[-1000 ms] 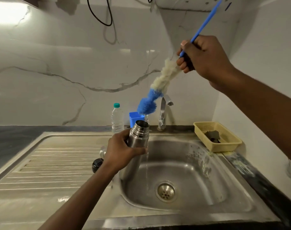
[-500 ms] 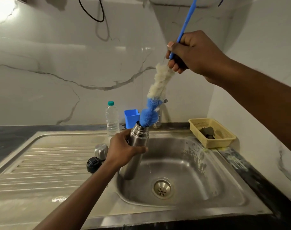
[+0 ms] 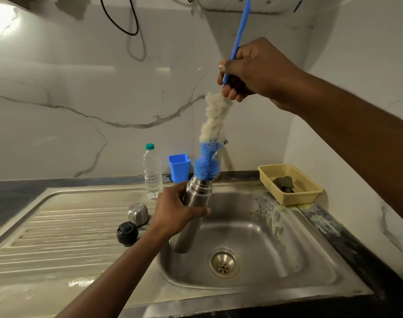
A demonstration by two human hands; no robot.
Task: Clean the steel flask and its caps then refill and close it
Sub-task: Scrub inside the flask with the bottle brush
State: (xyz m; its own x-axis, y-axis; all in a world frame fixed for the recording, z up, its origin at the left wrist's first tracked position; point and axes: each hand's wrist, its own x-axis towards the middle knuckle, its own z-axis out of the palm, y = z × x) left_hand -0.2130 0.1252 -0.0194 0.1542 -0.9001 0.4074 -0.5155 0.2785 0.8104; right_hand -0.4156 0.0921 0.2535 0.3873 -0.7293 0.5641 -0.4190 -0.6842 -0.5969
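My left hand [image 3: 176, 208] grips the steel flask [image 3: 197, 198] just below its open mouth, tilted over the sink basin [image 3: 264, 244]. My right hand [image 3: 248, 70] holds the blue handle of a bottle brush [image 3: 213, 125] high above. The brush's blue tip sits in the flask's mouth; its white bristles are outside. A steel cup cap [image 3: 138, 214] and a black stopper cap [image 3: 127, 233] lie on the drainboard left of my wrist.
A clear water bottle [image 3: 152, 173] and a blue cup [image 3: 179, 167] stand at the back of the sink. The tap is mostly hidden behind the brush. A yellow basket [image 3: 290, 183] with a dark scrub pad sits at the right corner. The ribbed drainboard [image 3: 58, 226] stretches left.
The brush swung from slanted above the flask to nearly upright, and its blue tip has entered the flask's mouth. The thin stream of water seen earlier is gone.
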